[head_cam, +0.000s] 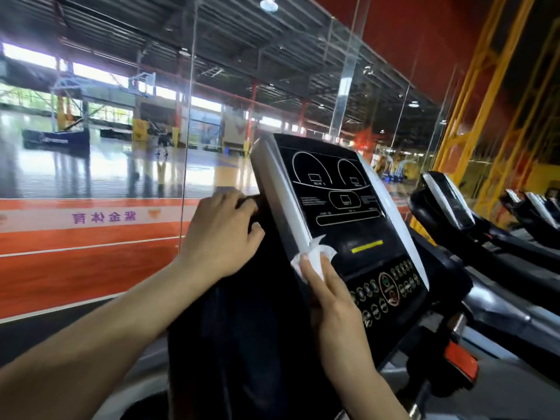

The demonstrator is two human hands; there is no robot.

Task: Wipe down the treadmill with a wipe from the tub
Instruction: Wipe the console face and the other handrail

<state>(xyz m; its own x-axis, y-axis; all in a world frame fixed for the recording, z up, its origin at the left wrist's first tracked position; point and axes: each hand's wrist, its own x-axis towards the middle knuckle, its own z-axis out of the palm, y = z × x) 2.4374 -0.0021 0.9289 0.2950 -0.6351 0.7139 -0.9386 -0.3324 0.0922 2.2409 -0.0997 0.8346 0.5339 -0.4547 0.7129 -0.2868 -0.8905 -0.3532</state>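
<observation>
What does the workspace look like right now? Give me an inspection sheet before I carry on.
Surface: treadmill console, black display panel with silver side trim, tilted towards the person.
Job's things: white wipe pressed on the console's lower left edge; tub not in view.
Clutter: dark cloth draped over the console's left side.
Grippers: right hand presses the wipe with straight fingers; left hand grips the top of the cloth.
Cables: nothing seen.
Surroundings: glass wall ahead, sports hall behind it; more treadmills to the right.
</observation>
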